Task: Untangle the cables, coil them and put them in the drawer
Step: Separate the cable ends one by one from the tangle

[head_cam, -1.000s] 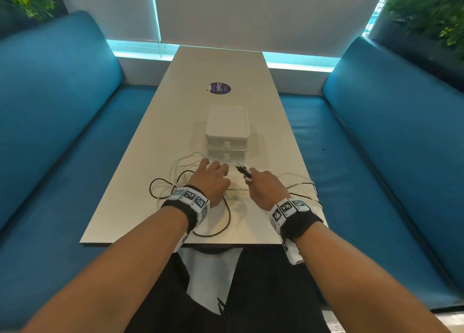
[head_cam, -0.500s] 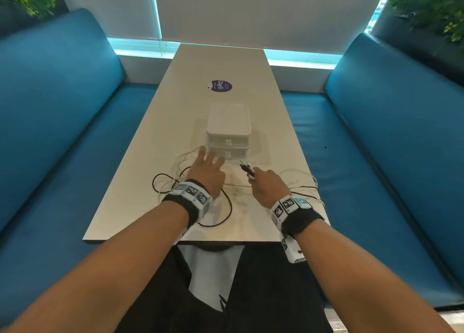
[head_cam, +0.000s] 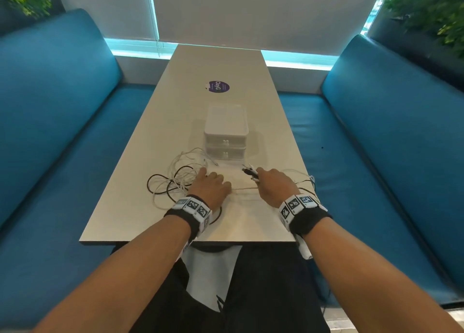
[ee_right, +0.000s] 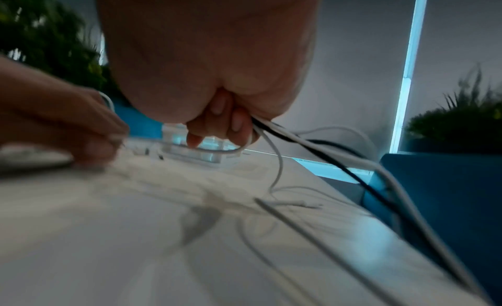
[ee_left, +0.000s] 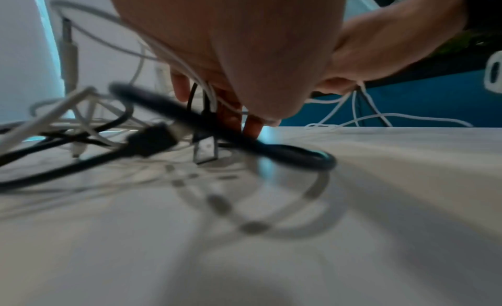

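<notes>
A tangle of white and black cables [head_cam: 173, 182] lies on the pale table [head_cam: 251, 222] in front of a white two-drawer unit [head_cam: 226, 129], both drawers shut. My left hand [head_cam: 213, 178] rests on the tangle's right side, its fingers [ee_left: 233, 115] curled down round a white and a black strand; a thick black cable [ee_left: 244, 143] crosses just under them. My right hand [head_cam: 261, 179] is a fist [ee_right: 222, 126] gripping a bundle of white and black cables, whose plugs [head_cam: 249, 172] stick out towards the drawers. A thin strand runs taut between the two hands.
Loops of cable [head_cam: 307, 182] trail over the table's right edge. Blue benches flank the table on the left [head_cam: 62, 131] and right [head_cam: 376, 144]. A purple sticker [head_cam: 217, 86] lies beyond the drawer unit. The near table edge is just behind my wrists.
My left hand, spread out towards the drawers half a second ago, has drawn back and curled its fingers on the tangle. The right hand keeps its grip and has hardly moved.
</notes>
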